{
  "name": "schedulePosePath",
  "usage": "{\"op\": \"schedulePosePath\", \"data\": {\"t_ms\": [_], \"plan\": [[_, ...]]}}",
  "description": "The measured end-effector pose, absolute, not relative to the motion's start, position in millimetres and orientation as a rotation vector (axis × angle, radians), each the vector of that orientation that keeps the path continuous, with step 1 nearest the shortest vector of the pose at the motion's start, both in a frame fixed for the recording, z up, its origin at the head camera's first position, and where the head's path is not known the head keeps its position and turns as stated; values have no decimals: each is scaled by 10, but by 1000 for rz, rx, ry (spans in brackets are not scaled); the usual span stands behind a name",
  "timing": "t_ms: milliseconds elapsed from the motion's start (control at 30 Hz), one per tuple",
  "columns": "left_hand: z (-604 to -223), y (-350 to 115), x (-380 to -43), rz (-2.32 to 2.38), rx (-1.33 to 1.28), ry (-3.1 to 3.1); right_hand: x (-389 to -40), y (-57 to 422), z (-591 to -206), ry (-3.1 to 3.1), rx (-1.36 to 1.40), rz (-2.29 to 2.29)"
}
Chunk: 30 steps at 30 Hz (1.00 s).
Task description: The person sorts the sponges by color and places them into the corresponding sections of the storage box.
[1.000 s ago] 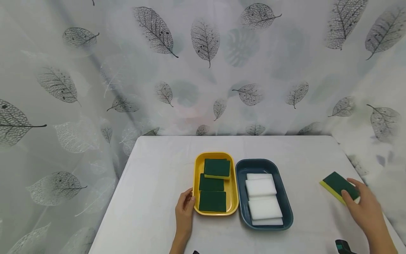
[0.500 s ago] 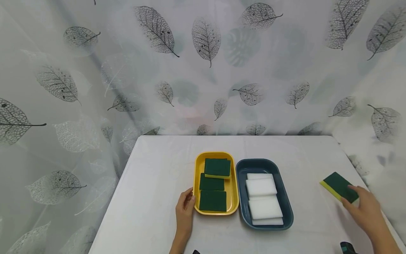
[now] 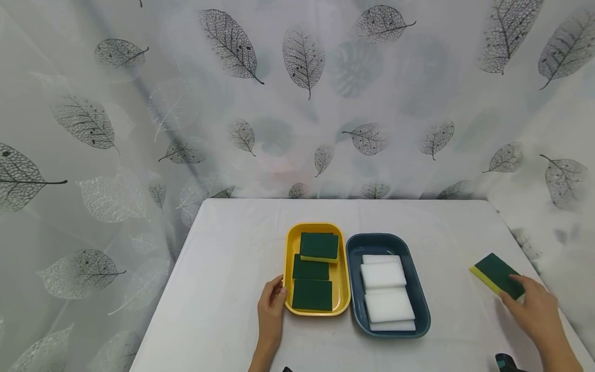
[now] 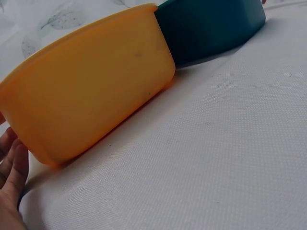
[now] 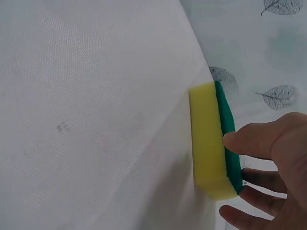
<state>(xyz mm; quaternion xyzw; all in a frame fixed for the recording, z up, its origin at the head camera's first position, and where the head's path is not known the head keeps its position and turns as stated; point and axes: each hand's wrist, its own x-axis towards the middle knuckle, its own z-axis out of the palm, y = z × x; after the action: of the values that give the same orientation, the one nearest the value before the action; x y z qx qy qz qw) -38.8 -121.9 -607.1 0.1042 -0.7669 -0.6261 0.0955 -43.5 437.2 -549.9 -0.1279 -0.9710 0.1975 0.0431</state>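
My right hand (image 3: 533,305) holds the near end of a green and yellow sponge (image 3: 495,273) at the table's right side. Its thumb (image 5: 247,140) is at one side and a fingertip is on the green top in the head view. Some fingers trail behind the sponge (image 5: 205,136) in the right wrist view. My left hand (image 3: 271,309) grips the left wall of a yellow tray (image 3: 343,289), fingers behind it and thumb along its outer side. Several green-topped sponges (image 3: 312,294) lie in that tray, one partly overlapping another.
Touching the yellow tray's right side is a dark blue tray (image 3: 420,310) with several white sponges (image 3: 389,305) in it. The white-covered table (image 3: 223,289) ends close to my right hand. Leaf-print curtains (image 3: 279,113) hang behind and at both sides.
My right hand has drawn back slightly along the sponge toward its near end, and its index finger now lies on the green top. The sponge, left hand and trays stay put.
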Motion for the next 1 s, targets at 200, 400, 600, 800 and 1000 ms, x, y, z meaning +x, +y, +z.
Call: {"op": "schedulePosePath", "data": {"t_ms": [200,400,600,800,1000], "plan": [[-6062,-1214,-387,-1870,309,-2274,-460,4346,-5473,-3005,-541,608],[-6081,-1209,-382,-1868,309,-2278,-486,4355,-5445,-3031,-577,624],[-6093,-1218,-389,-1861,288,-2267,-531,4414,-5461,-3063,-557,695],[-6079,-1222,-389,-1854,288,-2271,-577,4437,-5463,-3077,-617,760],[-6070,-1226,-392,-1868,293,-2268,-557,4370,-5427,-3055,-590,811]]}}
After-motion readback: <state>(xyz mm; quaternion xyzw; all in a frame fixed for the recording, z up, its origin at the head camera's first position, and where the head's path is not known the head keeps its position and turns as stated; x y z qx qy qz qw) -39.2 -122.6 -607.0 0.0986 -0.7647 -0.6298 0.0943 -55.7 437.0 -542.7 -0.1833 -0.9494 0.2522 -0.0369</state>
